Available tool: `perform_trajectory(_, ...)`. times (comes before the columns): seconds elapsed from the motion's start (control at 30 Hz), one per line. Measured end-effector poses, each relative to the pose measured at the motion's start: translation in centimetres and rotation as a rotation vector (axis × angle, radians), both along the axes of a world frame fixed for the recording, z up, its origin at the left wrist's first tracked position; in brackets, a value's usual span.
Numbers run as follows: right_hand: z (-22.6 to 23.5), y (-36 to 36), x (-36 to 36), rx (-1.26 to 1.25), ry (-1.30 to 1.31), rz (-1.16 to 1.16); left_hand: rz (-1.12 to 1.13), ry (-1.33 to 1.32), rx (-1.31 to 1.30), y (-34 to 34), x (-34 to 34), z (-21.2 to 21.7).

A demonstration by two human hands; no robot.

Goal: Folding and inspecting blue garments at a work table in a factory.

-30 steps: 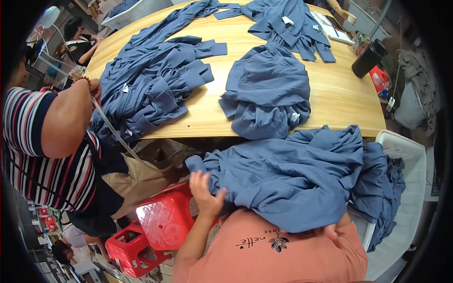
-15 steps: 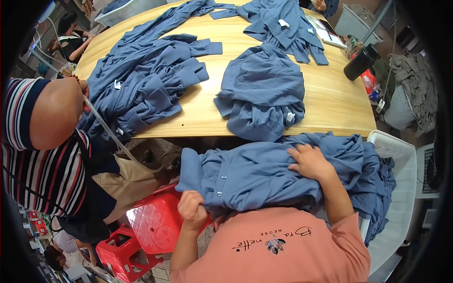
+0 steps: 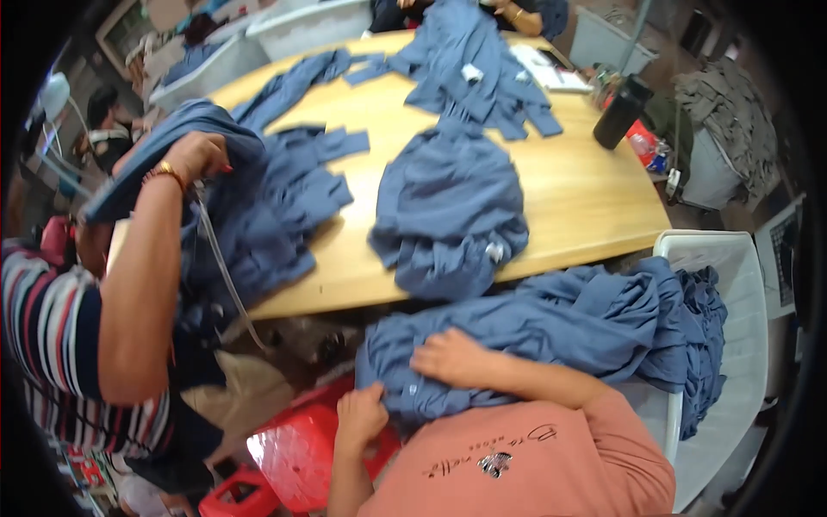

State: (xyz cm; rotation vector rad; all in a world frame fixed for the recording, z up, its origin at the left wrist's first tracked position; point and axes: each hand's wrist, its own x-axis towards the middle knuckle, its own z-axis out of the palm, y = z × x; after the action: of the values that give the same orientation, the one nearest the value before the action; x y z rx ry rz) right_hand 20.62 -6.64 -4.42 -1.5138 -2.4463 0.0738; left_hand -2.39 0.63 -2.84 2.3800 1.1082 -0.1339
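A blue buttoned shirt (image 3: pixel 517 323) lies bunched across my lap and over the near rim of a white bin. My left hand (image 3: pixel 360 420) is closed on its left edge, close to the buttons. My right hand (image 3: pixel 452 356) rests on top of the same cloth near that end, its fingers lying over the fabric. Just beyond, a gathered blue garment (image 3: pixel 448 207) with a white tag sits at the table's near edge.
The wooden table (image 3: pixel 594 198) carries more blue garments (image 3: pixel 276 207) and a black bottle (image 3: pixel 622 112). At right stands the white bin (image 3: pixel 739 284), part-filled with blue cloth. Red stools (image 3: pixel 297 448) are at lower left. A co-worker in a striped top (image 3: pixel 60 345) lifts blue fabric.
My right hand has slid left along the shirt toward the buttoned end. My left hand keeps its grip. The co-worker has raised a blue garment off the pile. The view has shifted.
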Motion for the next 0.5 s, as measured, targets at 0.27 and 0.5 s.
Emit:
perform_trajectory(0.27,-4.5,1.9,-2.1,-0.078,0.054,0.117,0.185,-0.301,0.164,-0.3,-1.9,-1.5)
perform_trajectory(0.5,-6.6,3.2,-1.5,-0.204,0.204,0.103,-0.290,-0.457,0.317,5.3,7.3,-3.6)
